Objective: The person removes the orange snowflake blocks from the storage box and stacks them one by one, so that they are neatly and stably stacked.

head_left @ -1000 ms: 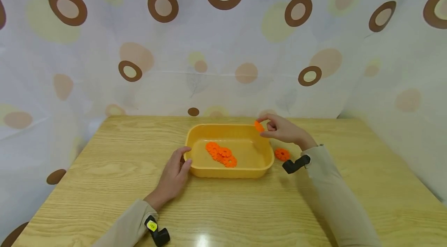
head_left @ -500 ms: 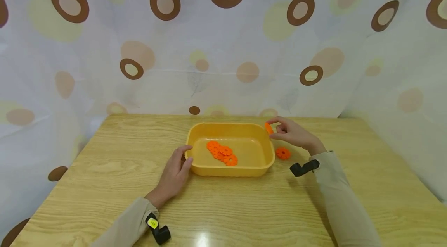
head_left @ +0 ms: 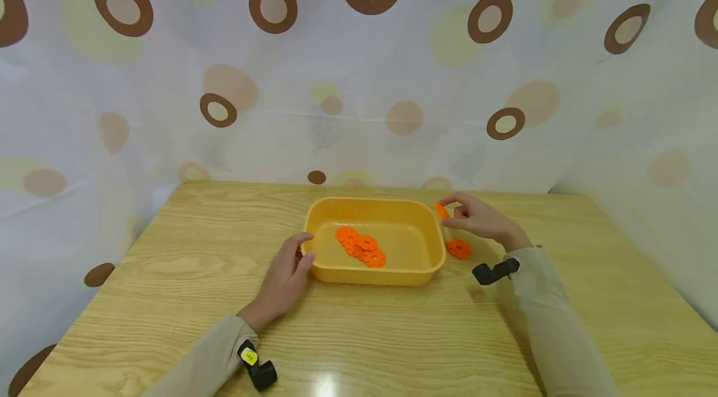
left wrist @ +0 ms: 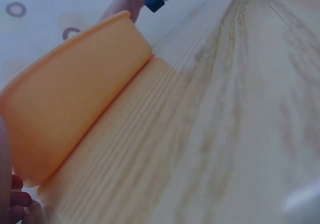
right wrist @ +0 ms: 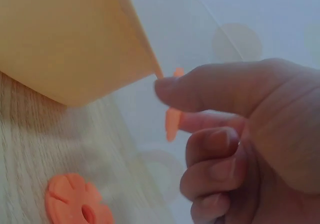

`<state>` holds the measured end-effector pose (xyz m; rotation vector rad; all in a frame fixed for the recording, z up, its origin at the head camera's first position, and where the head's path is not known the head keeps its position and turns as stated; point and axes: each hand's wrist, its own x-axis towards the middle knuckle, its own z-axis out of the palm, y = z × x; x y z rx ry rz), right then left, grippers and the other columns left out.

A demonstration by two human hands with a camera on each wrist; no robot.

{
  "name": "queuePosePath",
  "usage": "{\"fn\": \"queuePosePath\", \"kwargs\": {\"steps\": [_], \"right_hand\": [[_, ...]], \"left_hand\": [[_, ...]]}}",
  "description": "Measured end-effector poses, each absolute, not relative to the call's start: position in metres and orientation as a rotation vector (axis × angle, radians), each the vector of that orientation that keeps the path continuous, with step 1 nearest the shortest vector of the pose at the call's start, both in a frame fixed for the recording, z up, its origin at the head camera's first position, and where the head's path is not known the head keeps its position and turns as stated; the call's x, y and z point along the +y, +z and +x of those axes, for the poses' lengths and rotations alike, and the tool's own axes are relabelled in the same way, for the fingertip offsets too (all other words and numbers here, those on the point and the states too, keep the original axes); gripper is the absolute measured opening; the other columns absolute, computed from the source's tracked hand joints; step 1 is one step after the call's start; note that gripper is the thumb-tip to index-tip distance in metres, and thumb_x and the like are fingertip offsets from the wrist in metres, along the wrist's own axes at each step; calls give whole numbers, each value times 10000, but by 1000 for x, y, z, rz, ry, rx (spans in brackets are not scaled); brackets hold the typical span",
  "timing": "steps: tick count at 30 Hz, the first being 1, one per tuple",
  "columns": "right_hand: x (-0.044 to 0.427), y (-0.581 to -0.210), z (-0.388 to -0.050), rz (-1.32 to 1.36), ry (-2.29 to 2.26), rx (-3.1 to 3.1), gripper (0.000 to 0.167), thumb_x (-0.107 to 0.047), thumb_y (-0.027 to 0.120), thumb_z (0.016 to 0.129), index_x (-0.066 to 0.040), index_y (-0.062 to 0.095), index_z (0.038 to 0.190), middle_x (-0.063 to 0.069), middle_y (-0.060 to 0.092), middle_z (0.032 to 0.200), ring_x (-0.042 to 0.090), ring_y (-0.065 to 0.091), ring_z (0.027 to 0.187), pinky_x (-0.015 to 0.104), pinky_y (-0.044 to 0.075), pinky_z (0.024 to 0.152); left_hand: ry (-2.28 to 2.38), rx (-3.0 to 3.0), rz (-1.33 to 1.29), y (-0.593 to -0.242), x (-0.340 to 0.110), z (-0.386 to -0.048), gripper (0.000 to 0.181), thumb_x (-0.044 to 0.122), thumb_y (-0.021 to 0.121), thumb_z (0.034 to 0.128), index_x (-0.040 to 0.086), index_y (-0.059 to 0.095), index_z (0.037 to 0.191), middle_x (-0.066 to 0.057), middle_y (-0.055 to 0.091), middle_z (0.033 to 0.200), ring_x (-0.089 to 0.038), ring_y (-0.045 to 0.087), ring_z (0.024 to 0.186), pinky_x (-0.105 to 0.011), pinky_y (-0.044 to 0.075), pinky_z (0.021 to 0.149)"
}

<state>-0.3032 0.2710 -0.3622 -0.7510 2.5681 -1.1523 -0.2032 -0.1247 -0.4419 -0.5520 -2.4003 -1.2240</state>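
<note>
A yellow plastic basin [head_left: 373,276] stands on the table, with several orange notched discs [head_left: 364,246] overlapping inside it. My left hand [head_left: 283,278] grips the basin's left end, its thumb and forefinger at the rim; in the left wrist view curled fingers [left wrist: 20,199] show beside the basin's lower corner. Just outside the far right corner, my right hand [head_left: 479,219] pinches one orange notched disc [head_left: 441,210] between thumb and forefinger. The right wrist view shows this disc [right wrist: 172,124] edge-on, partly behind the thumb, with the other fingers curled below.
Another orange disc [head_left: 459,248], with a hole in its middle, lies flat on the wooden table [head_left: 359,334] close to the basin's right side. Behind the table's far edge hangs a pale cloth [head_left: 359,154] patterned with brown rings.
My right hand has moved to the right with its disc, from over the basin's far right corner to outside the rim. The left hand keeps its grip on the basin.
</note>
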Motion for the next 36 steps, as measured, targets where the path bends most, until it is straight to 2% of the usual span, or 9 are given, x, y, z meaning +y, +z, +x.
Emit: {"fn": "queuePosePath", "kwargs": {"steps": [8,15,21,25,29,36], "right_hand": [[278,-359,-302,-639,-881,2567,411,-161,669,886,41,524,1213,-10,398,627,108,358,558,251,322,587],[289,-360,-302,-635,-717,2518,399,-266,654,862,-1,546,1139,36,525,797,162,461,671,297,380,663],[290,-364,-302,-589,-739,2463,387,-159,696,793,21,533,1094,68,563,876,161,488,718,290,405,704],[287,-366,-302,-558,-769,2396,409,-62,702,764,53,492,1096,42,546,780,149,471,657,275,405,672],[286,-367,-302,-534,-756,2391,424,-52,707,749,38,476,1094,2,498,702,131,437,626,256,381,638],[287,-368,-302,-539,-739,2391,445,-59,711,729,31,472,1094,-6,462,697,129,409,627,259,359,624]], "left_hand": [[-1203,-2399,-553,-439,-127,-203,320,128,505,975,19,494,1276,-74,491,957,-155,458,831,-309,414,753],[-1218,-2415,-546,-438,-125,-202,323,139,499,980,16,488,1279,-79,497,977,-160,462,850,-319,417,771],[-1225,-2420,-540,-440,-125,-201,329,139,497,981,1,490,1279,-72,492,966,-156,458,841,-312,414,764],[-1226,-2417,-543,-440,-125,-201,328,137,498,980,-4,491,1276,-71,493,963,-156,457,839,-312,414,763],[-1231,-2419,-545,-440,-125,-202,326,137,496,983,-3,487,1277,-72,494,973,-155,456,845,-310,413,768],[-1225,-2413,-554,-440,-124,-202,324,131,495,982,-7,483,1275,-74,491,970,-154,452,834,-304,411,757]]}}
